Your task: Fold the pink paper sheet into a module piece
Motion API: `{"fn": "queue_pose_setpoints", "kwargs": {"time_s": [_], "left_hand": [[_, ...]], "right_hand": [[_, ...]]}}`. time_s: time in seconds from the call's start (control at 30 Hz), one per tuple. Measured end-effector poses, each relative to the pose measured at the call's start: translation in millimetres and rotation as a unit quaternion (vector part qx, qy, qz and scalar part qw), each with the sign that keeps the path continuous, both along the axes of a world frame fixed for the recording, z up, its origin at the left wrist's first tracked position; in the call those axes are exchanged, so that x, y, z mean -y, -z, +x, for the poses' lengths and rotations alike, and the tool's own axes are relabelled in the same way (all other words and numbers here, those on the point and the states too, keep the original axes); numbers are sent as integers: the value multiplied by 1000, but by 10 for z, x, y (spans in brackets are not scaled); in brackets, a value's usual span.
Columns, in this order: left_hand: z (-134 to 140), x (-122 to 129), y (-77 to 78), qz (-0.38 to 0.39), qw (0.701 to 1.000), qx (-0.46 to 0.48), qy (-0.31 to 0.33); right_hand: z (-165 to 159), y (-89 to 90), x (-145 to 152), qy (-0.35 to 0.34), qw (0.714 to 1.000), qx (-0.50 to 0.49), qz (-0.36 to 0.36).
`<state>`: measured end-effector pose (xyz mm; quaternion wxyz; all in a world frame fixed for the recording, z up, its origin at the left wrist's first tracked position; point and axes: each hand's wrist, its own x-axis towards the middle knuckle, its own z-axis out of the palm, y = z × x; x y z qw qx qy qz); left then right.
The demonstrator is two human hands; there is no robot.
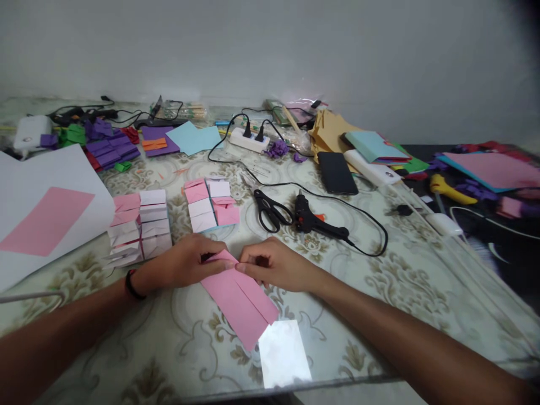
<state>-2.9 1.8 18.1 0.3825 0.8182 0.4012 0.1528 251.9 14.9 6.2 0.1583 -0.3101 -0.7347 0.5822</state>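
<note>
Both my hands pinch the far end of a pink sheet of paper (240, 304), which has a folded flap along its right side. My left hand (192, 260) grips its left edge, thumb on top. My right hand (280, 264) presses thumb and fingers together on the fold, close to the left thumb. By the near end of the pink sheet lies a small white paper piece (284, 354). Beyond my hands sit a folded pink-and-white paper piece (211, 203) and, left of it, a larger one (141, 225).
Black-handled scissors (272, 211) and a black glue gun (318, 219) with its cord lie past my right hand. A phone (337, 172), power strip (250, 140) and coloured papers line the back. At left, a pink rectangle (48, 220) rests on a large white sheet (90, 191).
</note>
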Motion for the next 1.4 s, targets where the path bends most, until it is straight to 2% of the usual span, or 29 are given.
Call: {"fn": "queue_pose_setpoints", "kwargs": {"time_s": [0.2, 0.33, 0.47, 0.67, 0.8, 0.87, 0.93, 1.13, 1.4], "left_hand": [[-3, -13, 3, -38, 998, 51, 6], [-23, -12, -21, -64, 995, 80, -17], [-37, 0, -21, -56, 993, 90, -50], [-53, -4, 34, -25, 987, 104, -122], [-64, -27, 73, -26, 980, 128, -152], [-67, -36, 80, -30, 975, 142, -171], [-69, -37, 77, -45, 972, 156, -168], [-68, 1, -3, -101, 982, 128, -99], [-43, -7, -42, -70, 991, 109, -43]], "right_hand": [[0, -30, -16, -14, 1000, 13, 17], [5, -68, -37, -26, 999, 17, 23], [16, -88, -53, -44, 999, 19, 18], [60, -92, -93, -69, 997, 15, -40], [151, -91, -192, -153, 981, -17, -115], [188, -81, -235, -168, 973, -42, -154], [195, -68, -247, -140, 975, -60, -164], [62, -64, -103, -11, 990, -64, -123], [5, -16, -32, 3, 999, -22, -40]]}}
